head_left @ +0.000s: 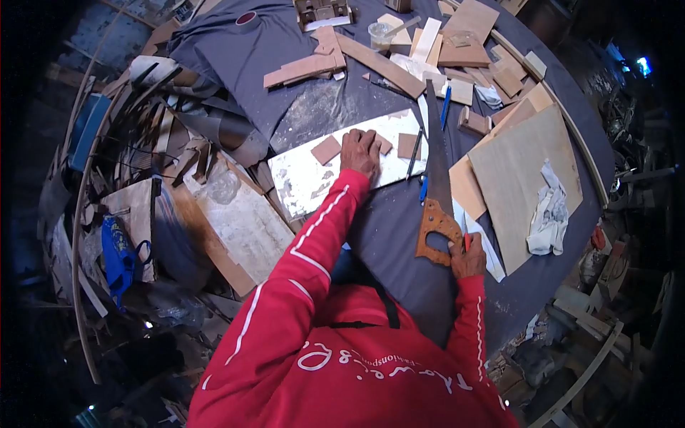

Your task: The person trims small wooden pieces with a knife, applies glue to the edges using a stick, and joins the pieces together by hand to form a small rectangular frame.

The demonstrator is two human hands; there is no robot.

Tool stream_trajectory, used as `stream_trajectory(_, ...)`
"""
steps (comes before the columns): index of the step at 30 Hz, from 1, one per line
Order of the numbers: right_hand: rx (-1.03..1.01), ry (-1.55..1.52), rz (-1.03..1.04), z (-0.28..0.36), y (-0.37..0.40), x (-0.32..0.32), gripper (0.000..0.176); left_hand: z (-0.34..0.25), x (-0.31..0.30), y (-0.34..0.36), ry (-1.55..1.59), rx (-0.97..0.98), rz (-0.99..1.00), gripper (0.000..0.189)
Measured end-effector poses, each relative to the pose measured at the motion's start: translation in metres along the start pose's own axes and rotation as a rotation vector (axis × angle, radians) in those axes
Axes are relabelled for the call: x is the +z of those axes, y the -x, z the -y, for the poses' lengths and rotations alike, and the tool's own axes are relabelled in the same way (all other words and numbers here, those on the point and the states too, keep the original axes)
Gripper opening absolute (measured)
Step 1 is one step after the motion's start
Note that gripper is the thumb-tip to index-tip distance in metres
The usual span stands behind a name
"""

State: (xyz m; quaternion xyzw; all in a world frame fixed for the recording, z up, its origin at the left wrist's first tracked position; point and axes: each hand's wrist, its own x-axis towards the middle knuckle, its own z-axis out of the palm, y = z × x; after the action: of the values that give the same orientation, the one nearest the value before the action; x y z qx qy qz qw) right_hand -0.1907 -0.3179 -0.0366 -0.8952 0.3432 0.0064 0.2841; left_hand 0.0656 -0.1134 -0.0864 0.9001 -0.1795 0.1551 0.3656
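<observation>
My left hand [360,151] lies flat, palm down, on the white board [307,178] at mid-table and grips nothing. In my judgement it should press hard to stop the board sliding, with the fingers well clear of the blade. The board's paint is patchy and worn, and small offcuts [326,150] lie on it. The saw [437,175] lies just right of the board, blade pointing far. The blade is dark and the wooden handle brown and worn. My right hand [467,255] is closed around that handle, near me. A plywood sheet [524,178] and rag [549,210] lie further right.
</observation>
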Motion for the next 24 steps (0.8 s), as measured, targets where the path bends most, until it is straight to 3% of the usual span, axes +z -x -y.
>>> stream_trajectory(9, 0.034, -0.012, 0.011, -0.007, -0.004, 0.005, 0.042, 0.015, -0.008, -0.016, 0.081, -0.102, 0.211, 0.025)
stream_trajectory(16, 0.017, -0.073, -0.031, -0.015, -0.005, 0.009, 0.038, 0.023, -0.002, -0.008, 0.063, 0.002, 0.13, 0.023)
stream_trajectory(24, 0.07, -0.071, 0.014, -0.012, -0.002, 0.01, 0.041, 0.022, -0.006, -0.001, 0.074, -0.004, 0.134, 0.023)
